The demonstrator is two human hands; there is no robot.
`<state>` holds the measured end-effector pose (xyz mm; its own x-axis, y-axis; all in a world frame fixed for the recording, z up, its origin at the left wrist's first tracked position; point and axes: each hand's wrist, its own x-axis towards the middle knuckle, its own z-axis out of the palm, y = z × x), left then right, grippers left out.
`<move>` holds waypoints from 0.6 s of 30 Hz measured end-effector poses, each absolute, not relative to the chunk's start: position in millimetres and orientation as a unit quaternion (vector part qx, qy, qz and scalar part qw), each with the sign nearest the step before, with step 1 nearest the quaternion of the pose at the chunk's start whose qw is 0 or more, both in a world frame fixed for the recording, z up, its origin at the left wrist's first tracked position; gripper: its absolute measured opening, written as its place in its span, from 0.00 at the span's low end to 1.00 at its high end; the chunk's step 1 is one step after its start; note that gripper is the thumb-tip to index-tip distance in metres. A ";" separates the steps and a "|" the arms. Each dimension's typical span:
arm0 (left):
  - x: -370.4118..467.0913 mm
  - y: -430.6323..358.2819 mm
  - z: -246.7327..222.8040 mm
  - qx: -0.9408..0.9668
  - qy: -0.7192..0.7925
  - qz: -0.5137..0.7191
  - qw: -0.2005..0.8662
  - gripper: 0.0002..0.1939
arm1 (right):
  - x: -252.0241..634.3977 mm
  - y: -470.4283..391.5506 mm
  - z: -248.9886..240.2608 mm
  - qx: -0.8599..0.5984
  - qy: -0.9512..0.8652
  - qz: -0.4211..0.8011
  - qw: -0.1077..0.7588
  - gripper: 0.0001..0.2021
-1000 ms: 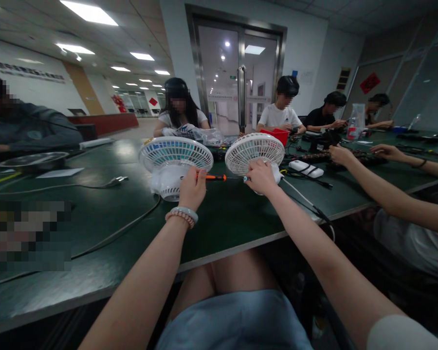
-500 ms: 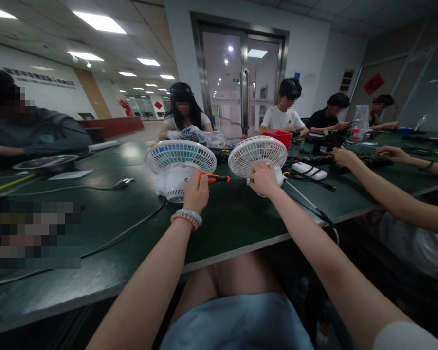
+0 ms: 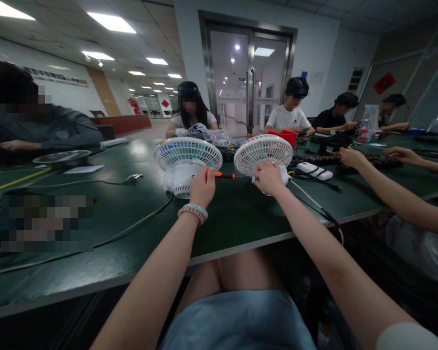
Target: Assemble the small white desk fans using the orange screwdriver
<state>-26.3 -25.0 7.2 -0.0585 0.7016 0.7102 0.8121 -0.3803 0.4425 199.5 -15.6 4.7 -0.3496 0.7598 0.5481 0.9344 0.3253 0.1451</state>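
My left hand [image 3: 203, 185] is closed around an orange and black screwdriver [image 3: 224, 175]. Its thin shaft points right, toward my other hand. Pinched in my right hand [image 3: 269, 178] is a small piece with a light blue end [image 3: 254, 179], at the shaft's tip; its kind is hidden by the fingers. Behind my left hand a white fan [image 3: 182, 181] lies with its round grille tipped upward and a grey cord [image 3: 142, 221] trailing left. A second white fan [image 3: 263, 150] lies behind my right hand, which covers much of its body.
The green table [image 3: 237, 221] ends close to my lap. A white power strip [image 3: 314, 171] with black cable lies right of the fans, near a co-worker's hands [image 3: 352, 156]. A red bin [image 3: 286, 136] stands behind. At left are a plug [image 3: 136, 178] and a round metal-looking item [image 3: 62, 156].
The whole view has swung slightly left, so everything appears shifted right. The screwdriver's handle shows more black than before. Both hands keep their holds.
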 end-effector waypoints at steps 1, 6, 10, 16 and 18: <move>-26.0 -25.2 7.5 -0.683 -0.556 -0.470 0.056 0.16 | 199.5 -15.5 4.6 -0.536 -0.791 -0.223 0.195 0.13; -25.4 -25.8 7.9 -0.685 -0.553 -0.472 0.048 0.16 | 199.5 -13.8 3.7 -0.542 -0.789 -0.219 0.191 0.13; -25.6 -26.0 7.6 -0.686 -0.551 -0.473 0.045 0.16 | 199.1 -13.2 3.6 -0.538 -0.790 -0.223 0.191 0.13; -24.9 -26.5 6.1 -0.684 -0.541 -0.489 0.009 0.15 | 199.9 -12.8 2.8 -0.538 -0.790 -0.222 0.192 0.13; -24.4 -26.1 4.7 -0.685 -0.527 -0.502 -0.033 0.14 | 200.4 -12.7 2.6 -0.536 -0.790 -0.226 0.194 0.13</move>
